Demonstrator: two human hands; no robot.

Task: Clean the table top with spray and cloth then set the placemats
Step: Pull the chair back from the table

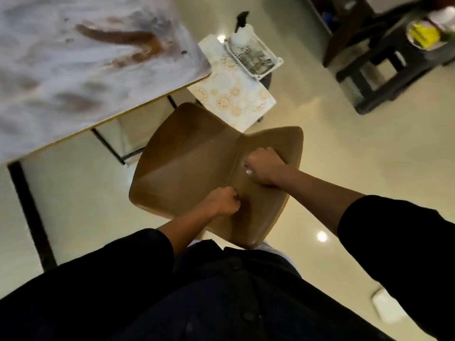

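Observation:
A white table top [73, 57] with brown smears fills the upper left. Beside its corner stands a brown chair [192, 153], seat toward the table. My left hand [221, 200] and my right hand [263, 166] both grip the chair's backrest, fingers curled over it. Beyond the chair, white patterned placemats [236, 94] lie on a low stand, and a white basket [256, 57] on them holds a spray bottle [242, 33] with a black nozzle. No cloth shows.
Black table legs [108, 146] run under the table edge. A dark wooden stool [384, 67] with a yellow item in a bowl [423, 35] stands at the upper right. Glossy cream floor [344, 156] lies open to the right. A white object [386, 306] lies on the floor at the lower right.

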